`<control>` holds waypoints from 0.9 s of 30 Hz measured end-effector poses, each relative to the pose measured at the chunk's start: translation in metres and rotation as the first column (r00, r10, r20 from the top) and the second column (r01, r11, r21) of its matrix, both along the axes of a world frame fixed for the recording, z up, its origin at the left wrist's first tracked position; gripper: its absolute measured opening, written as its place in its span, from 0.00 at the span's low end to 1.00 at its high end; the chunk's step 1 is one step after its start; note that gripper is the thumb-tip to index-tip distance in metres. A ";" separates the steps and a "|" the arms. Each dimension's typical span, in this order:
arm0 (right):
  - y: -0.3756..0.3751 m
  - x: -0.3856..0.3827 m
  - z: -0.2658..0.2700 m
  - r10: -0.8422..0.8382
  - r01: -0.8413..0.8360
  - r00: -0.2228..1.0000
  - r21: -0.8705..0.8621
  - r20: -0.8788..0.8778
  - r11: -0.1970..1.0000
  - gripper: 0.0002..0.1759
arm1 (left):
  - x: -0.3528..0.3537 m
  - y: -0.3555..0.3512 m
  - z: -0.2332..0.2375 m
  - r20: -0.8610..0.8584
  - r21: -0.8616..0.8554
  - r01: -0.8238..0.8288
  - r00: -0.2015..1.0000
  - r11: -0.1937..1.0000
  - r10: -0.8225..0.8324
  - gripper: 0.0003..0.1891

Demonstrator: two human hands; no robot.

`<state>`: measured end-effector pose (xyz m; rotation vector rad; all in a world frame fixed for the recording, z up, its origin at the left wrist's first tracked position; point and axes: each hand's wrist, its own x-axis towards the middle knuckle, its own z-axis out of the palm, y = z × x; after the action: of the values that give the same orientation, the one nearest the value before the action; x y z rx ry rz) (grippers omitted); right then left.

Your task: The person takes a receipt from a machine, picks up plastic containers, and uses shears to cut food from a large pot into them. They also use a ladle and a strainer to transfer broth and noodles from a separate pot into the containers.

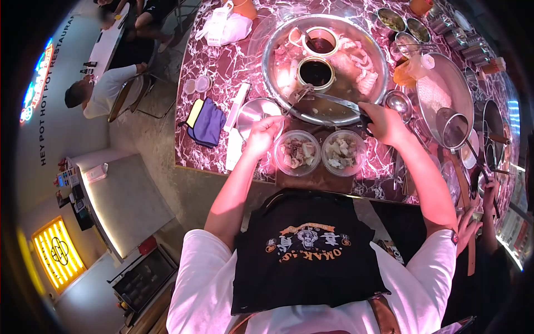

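Clamping the right hand [385, 123] in a closed grip round the tongs [332, 102], long axis running leftward from the grip, tips dipping inside the steel pan [270, 67] on the desk [222, 61]. Curling the left hand [264, 132], the nearer one, against the rim of the left bowl [297, 153]; not showing whether pinching it.

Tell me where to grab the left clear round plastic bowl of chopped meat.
Take the clear plastic bowl by its rim from the near, table-edge side: it stands upright, the twin bowl crowds its right, the steel pan its far side.
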<state>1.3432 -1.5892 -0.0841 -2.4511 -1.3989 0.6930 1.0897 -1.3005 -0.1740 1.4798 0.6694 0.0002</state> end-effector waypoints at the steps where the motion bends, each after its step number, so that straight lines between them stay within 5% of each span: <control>1: -0.001 -0.003 0.016 -0.021 0.021 1.000 -0.024 0.017 0.999 0.38 | -0.001 -0.003 0.001 -0.015 -0.022 -0.009 1.000 1.000 0.009 0.14; 6: 0.013 -0.013 0.026 -0.044 0.045 0.998 -0.020 0.046 0.999 0.39 | 0.001 -0.009 0.008 -0.023 -0.090 -0.028 0.999 0.996 0.026 0.14; 10: 0.029 -0.017 -0.023 0.024 -0.027 1.000 0.197 0.020 0.980 0.36 | -0.001 -0.008 0.013 -0.003 -0.014 0.041 0.999 0.999 -0.041 0.14; 14: 0.014 -0.013 -0.042 0.079 -0.069 0.996 0.254 -0.028 0.965 0.33 | -0.003 -0.010 0.025 -0.022 -0.128 -0.040 0.999 0.991 0.038 0.15; 18: -0.017 -0.027 0.015 -0.008 0.009 1.000 0.032 -0.029 0.999 0.34 | -0.011 -0.012 0.040 -0.007 -0.218 -0.017 1.000 0.976 0.016 0.15; 27: -0.056 -0.101 0.090 -0.167 0.163 0.984 -0.064 -0.065 0.985 0.41 | -0.069 -0.023 0.039 0.089 -0.515 0.038 0.996 0.856 0.010 0.15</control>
<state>1.2426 -1.6456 0.0057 -2.5250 -1.1494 0.7831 1.0205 -1.3232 -0.1347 0.9556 0.5315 -0.1176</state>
